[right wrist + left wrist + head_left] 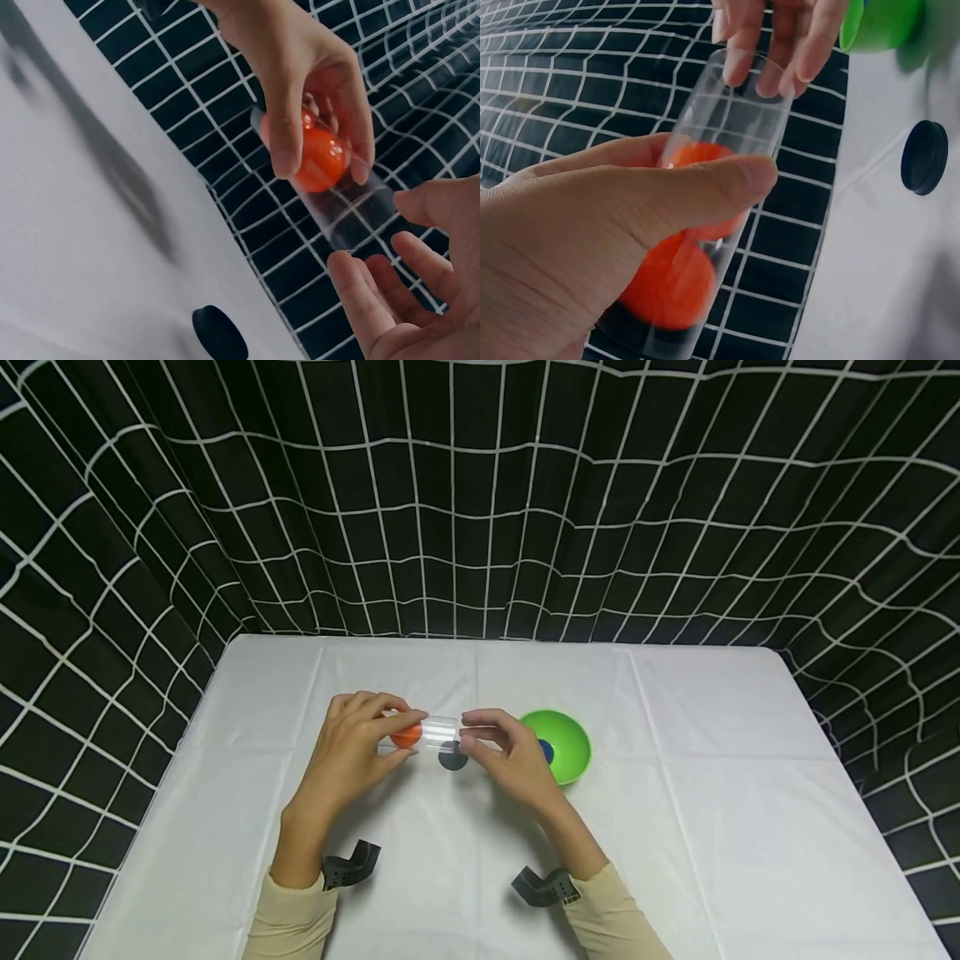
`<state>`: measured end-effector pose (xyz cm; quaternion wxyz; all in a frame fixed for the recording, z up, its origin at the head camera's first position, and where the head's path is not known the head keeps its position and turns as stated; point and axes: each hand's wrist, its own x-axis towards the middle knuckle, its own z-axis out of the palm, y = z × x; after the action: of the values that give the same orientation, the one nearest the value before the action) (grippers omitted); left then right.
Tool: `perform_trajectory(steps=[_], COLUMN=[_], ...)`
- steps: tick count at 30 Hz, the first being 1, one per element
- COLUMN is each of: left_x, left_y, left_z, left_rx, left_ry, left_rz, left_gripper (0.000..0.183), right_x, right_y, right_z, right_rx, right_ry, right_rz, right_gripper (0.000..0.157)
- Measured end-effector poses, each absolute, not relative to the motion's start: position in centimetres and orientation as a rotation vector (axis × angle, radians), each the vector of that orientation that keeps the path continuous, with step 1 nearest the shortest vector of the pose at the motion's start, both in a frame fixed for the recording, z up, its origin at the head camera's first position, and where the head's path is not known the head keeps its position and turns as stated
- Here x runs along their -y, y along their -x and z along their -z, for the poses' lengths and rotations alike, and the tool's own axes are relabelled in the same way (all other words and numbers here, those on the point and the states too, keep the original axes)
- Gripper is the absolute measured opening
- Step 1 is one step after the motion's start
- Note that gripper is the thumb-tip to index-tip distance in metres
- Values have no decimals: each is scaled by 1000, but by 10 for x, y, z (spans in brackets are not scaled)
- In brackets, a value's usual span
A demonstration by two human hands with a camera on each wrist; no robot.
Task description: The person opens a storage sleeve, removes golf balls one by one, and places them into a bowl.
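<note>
My left hand (347, 750) grips a clear plastic tube (442, 727) round its middle, thumb on one side and fingers on the other. Two orange balls (673, 283) sit inside the tube, and a dark cap closes its lower end in the left wrist view. My right hand (519, 760) is at the tube's uncapped end, its fingers spread and loosely bent around the rim. Between those fingers I see nothing held; whether a fingertip touches the rim I cannot tell. A round black cap (452, 757) lies on the table below the tube's uncapped end.
A green bowl (570, 745) stands just behind my right hand, with a partly hidden blue thing (548, 751) in it. White cloth covers the table (735, 827). Dark curtains with a white grid (480, 502) rise behind and at both sides.
</note>
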<state>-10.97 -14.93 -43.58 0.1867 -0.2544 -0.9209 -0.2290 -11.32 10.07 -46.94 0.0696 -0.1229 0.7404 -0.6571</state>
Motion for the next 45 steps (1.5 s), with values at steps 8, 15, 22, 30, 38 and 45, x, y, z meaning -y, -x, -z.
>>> perform_trajectory(steps=[8, 15, 22, 30, 38, 45], left_x=[150, 151, 150, 150, 151, 154], left_y=[112, 108, 109, 107, 108, 109], left_z=[432, 430, 431, 432, 434, 434], left_rx=[2601, 2636, 2630, 2643, 2640, 2647], left_ry=[706, 663, 690, 683, 684, 666], left_rz=[651, 649, 608, 628, 696, 783], left_gripper=[44, 48, 48, 47, 48, 49], right_x=[-99, -101, -102, -102, -103, -107], right_y=[116, 115, 116, 115, 113, 113], right_z=[474, 476, 476, 477, 474, 469], right_rx=[-2202, -2223, -2217, -2235, -2265, -2311], right_ry=[342, 340, 348, 347, 379, 318], right_rz=[1988, 1978, 1983, 1940, 1932, 1921], right_gripper=[44, 43, 44, 44, 41, 43])
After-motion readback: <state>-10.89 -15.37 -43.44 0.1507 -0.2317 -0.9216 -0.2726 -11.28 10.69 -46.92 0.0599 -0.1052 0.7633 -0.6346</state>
